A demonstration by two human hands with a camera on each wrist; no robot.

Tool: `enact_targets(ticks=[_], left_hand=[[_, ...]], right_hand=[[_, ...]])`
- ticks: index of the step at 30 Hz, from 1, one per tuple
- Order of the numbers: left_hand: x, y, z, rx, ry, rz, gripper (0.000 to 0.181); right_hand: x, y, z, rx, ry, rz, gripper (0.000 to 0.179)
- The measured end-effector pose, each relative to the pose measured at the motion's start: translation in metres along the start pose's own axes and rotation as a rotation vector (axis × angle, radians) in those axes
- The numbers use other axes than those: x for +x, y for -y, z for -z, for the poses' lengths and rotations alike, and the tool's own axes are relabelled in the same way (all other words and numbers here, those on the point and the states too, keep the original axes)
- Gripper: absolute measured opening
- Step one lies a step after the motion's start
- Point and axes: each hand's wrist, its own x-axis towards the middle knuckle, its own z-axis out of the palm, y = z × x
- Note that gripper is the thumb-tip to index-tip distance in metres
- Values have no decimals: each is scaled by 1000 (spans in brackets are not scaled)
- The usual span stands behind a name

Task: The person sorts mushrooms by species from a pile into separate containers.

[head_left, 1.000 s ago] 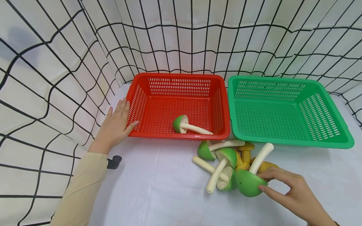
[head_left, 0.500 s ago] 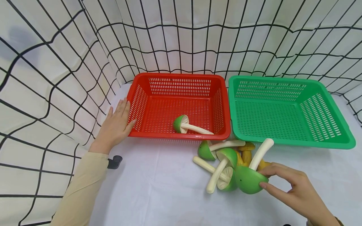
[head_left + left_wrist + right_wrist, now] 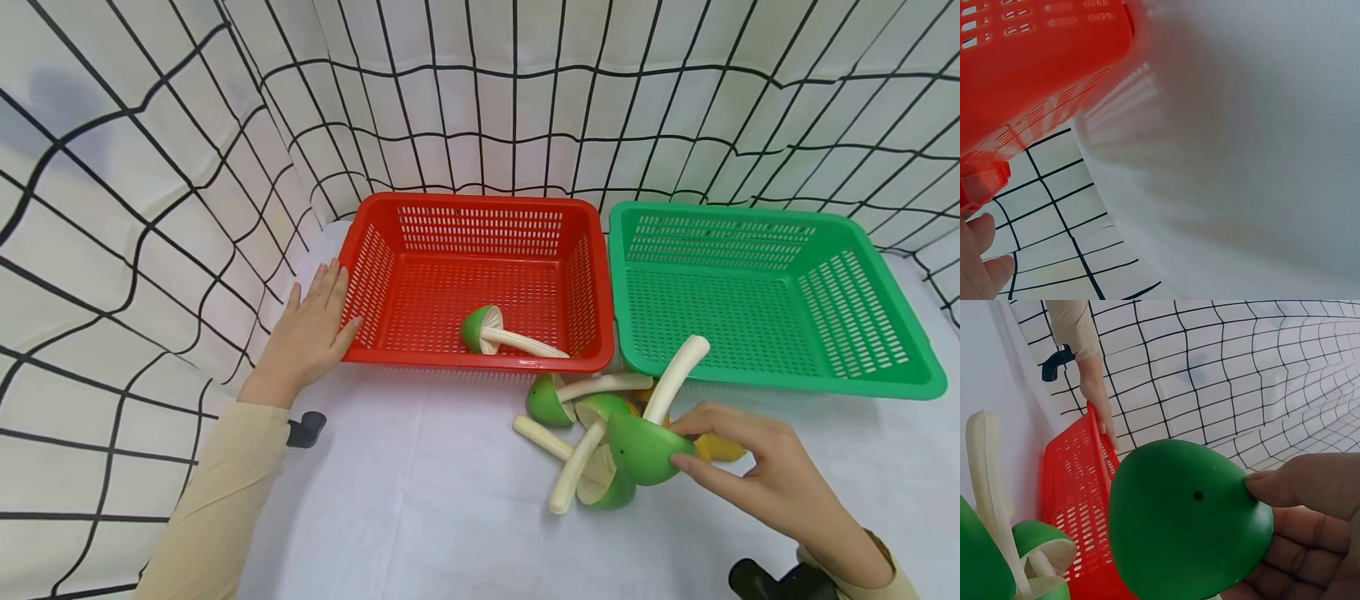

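My right hand (image 3: pixel 757 471) pinches a toy mushroom (image 3: pixel 647 448) by the edge of its green cap, thumb on the near side, stem tilted up. In the right wrist view the green cap (image 3: pixel 1188 519) fills the middle. My left hand (image 3: pixel 306 333) rests with straight fingers on the left rim of the red basket (image 3: pixel 480 360); in the left wrist view only some fingertips (image 3: pixel 984 231) show beside it. One green-capped mushroom (image 3: pixel 474 328) lies in that basket. Several more green-capped mushrooms (image 3: pixel 549 402) lie in a pile below the held one, partly covered by it.
A green basket (image 3: pixel 780 385) stands right of the red one, nearly touching it. Yellow pieces (image 3: pixel 722 447) lie partly hidden behind my right hand. White cloth with a black grid (image 3: pixel 525 108) rises behind the baskets and along the left side. White cloth (image 3: pixel 420 500) covers the table.
My right hand has lifted the held mushroom up and slightly left, off the pile's right side. My left hand stays on the red basket's rim.
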Motion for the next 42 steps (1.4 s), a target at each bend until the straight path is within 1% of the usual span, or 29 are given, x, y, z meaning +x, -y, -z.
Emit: enact_targets(ticks=[3, 4, 8, 12, 16, 19, 24, 27, 30, 33, 42], left_hand=[[0, 0, 0, 7, 0, -3, 68], [0, 0, 0, 10, -1, -4, 68], [1, 0, -1, 11, 2, -1, 69], [1, 0, -1, 7, 0, 0, 69], [1, 0, -1, 8, -3, -5, 69], [1, 0, -2, 4, 1, -3, 69], [1, 0, -2, 2, -1, 1, 70], [1, 0, -2, 1, -3, 2, 70], [1, 1, -2, 3, -2, 1, 70], [0, 1, -2, 4, 0, 1, 70], [0, 0, -1, 3, -3, -1, 70]], right_hand=[[6, 0, 0, -12, 9, -3, 45], [8, 0, 0, -19, 13, -15, 45], [17, -1, -2, -14, 32, -27, 45], [28, -10, -4, 7, 38, 4, 42], [38, -21, -8, 13, 30, 34, 35], [46, -27, -11, 10, 28, 55, 34], [56, -32, -14, 13, 48, 33, 36], [60, -32, -15, 21, 64, 20, 35], [63, -34, -17, 34, 65, 37, 35], [65, -35, -18, 51, 57, 47, 36], [70, -39, -23, 41, 13, 61, 40]])
